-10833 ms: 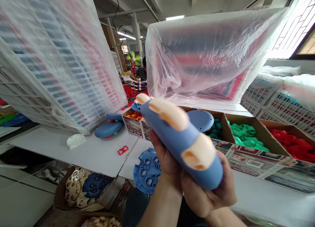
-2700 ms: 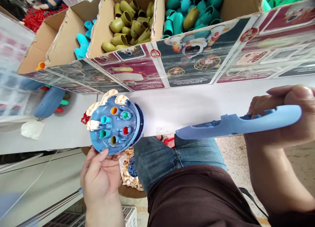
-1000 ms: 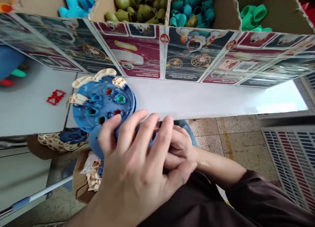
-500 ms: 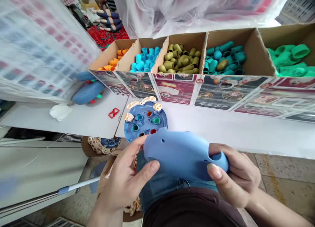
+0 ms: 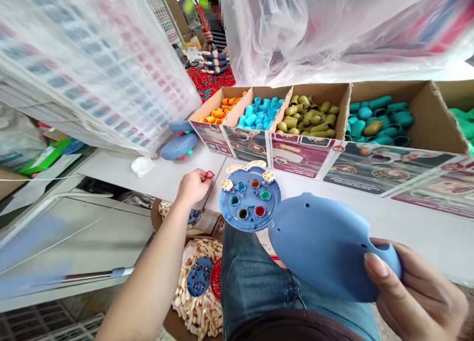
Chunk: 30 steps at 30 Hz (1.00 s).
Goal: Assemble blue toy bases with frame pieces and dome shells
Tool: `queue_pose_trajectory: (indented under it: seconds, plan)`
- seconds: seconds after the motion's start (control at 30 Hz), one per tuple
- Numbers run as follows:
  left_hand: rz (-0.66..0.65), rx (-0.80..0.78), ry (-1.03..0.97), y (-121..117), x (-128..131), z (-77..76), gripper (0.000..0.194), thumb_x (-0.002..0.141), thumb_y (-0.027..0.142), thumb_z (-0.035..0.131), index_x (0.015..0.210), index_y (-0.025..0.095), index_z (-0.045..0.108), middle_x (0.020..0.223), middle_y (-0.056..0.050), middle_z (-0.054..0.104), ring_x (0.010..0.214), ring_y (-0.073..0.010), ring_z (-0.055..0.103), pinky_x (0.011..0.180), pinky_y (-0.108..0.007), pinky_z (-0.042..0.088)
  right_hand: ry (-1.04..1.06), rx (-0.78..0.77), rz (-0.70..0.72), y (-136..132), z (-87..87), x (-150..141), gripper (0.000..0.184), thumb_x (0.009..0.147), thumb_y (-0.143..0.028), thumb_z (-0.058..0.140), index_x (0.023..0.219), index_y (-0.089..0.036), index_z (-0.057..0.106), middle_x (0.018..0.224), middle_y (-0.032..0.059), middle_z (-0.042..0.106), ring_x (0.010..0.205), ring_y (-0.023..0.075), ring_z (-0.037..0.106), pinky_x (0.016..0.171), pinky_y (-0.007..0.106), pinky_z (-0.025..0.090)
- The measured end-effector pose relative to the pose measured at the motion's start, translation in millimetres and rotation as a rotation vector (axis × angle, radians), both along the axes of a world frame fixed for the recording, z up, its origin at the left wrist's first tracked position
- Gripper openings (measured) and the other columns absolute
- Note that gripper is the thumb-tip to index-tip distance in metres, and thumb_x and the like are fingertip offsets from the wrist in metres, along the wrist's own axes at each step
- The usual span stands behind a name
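Observation:
My right hand (image 5: 411, 277) grips a smooth blue plastic shell (image 5: 322, 247) by its notched end, thumb on top, holding it over my lap. At the table's left part, my left hand (image 5: 194, 187) pinches a small red plastic frame piece (image 5: 209, 174) between thumb and fingertips. Between the hands lies a round blue plastic base (image 5: 250, 198) at the table's near edge. Coloured sockets are set in it, and cream parts sit along its far rim. The shell's left end overlaps the base's right edge in view; whether they touch I cannot tell.
Cardboard bins (image 5: 296, 148) along the back hold orange, light blue, olive, teal and green plastic pieces. Two blue shell toys (image 5: 179, 146) and a crumpled white wad (image 5: 142, 166) lie at left. Below is a box of cream parts (image 5: 200, 316). A co-worker (image 5: 218, 32) is in the background.
My left hand has let go of the blue shell, reached left and taken the red frame piece off the table. The shell stays in my right hand. The view has shifted.

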<state>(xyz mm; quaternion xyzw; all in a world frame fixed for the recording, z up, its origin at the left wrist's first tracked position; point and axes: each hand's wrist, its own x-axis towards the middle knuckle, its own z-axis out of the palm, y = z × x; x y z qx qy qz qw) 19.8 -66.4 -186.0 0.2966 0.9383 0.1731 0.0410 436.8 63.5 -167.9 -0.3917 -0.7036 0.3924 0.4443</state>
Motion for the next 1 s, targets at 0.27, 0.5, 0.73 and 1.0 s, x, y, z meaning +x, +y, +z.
queue_pose_trajectory:
  seconds: [0.27, 0.5, 0.73, 1.0]
  plan:
    - [-0.027, -0.006, 0.013, -4, -2, 9.1, 0.024, 0.069, 0.040, 0.069, 0.081, 0.020, 0.068, 0.084, -0.010, 0.075, 0.085, -0.0318, 0.070, 0.085, -0.040, 0.051, 0.073, 0.058, 0.061, 6, -5.6, -1, 0.023, 0.087, -0.047, 0.079, 0.085, -0.024, 0.077, 0.062, -0.0031, 0.067, 0.041, 0.0083, 0.050, 0.041, 0.019, 0.042]
    - [-0.193, 0.325, -0.091, -9, 63, 45.2, 0.033, 0.081, 0.043, 0.070, 0.102, 0.017, 0.070, 0.098, -0.008, 0.077, 0.087, -0.0214, 0.072, 0.083, -0.031, 0.057, 0.065, 0.103, 0.057, 18, -11.0, 7, 0.021, 0.084, -0.042, 0.081, 0.083, -0.021, 0.079, 0.057, -0.0016, 0.065, 0.039, 0.0106, 0.052, 0.037, 0.018, 0.044]
    - [-0.809, 0.290, -0.139, 1, 129, 55.5, 0.016, 0.093, 0.028, 0.068, 0.105, 0.019, 0.072, 0.107, -0.009, 0.074, 0.098, -0.0204, 0.071, 0.087, -0.032, 0.057, 0.076, 0.095, 0.044, 16, -11.9, 9, 0.018, 0.082, -0.039, 0.083, 0.083, -0.021, 0.079, 0.055, -0.0027, 0.063, 0.037, 0.0098, 0.049, 0.036, 0.018, 0.041]
    - [-0.856, 0.207, -0.148, 2, 128, 51.7, 0.019, 0.097, 0.026, 0.063, 0.111, 0.020, 0.074, 0.112, -0.010, 0.070, 0.104, -0.0212, 0.068, 0.092, -0.035, 0.056, 0.069, 0.070, 0.005, 15, -14.2, 8, 0.022, 0.079, -0.041, 0.085, 0.082, -0.021, 0.080, 0.058, -0.0015, 0.064, 0.041, 0.0115, 0.052, 0.038, 0.022, 0.042]
